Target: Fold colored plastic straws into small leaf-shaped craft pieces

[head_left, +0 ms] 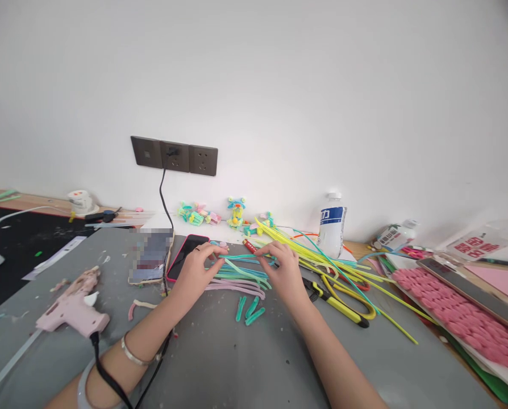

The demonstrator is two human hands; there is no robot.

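Here's the teal pipe cleaner (pixel 240 257), stretched between two hands near the middle of the table (pixel 241 363), towards its far edge. The left hand (pixel 196 271) has it at one end, fingers (pixel 215 249) closed in a pinch; the right hand (pixel 283 267) has the other end, thumb and forefinger pressed together on it too. Just below lie loose blue and lilac strands (pixel 237 288), bundled side by side, and nearer the near edge, three short teal pieces (pixel 252 307).

Left of the hands, a phone with a pink rim (pixel 187 250) lies flat, a second phone (pixel 152 258) beside it, partly blurred out. Further towards the left edge, there's the pink glue gun (pixel 77 312) on its side, its black cable running past the left forearm, which wears a silver bangle (pixel 133 351).

Over to the right, long yellow strands (pixel 322 258) fan out, with yellow-and-black pliers (pixel 339 304) beside and partly among them. A white bottle (pixel 333 227) stands upright behind, and pink chunky knitting (pixel 454 312) fills the right side. Along the far edge, small colourful figures (pixel 236 215) sit by the wall, under the dark sockets (pixel 175 156).
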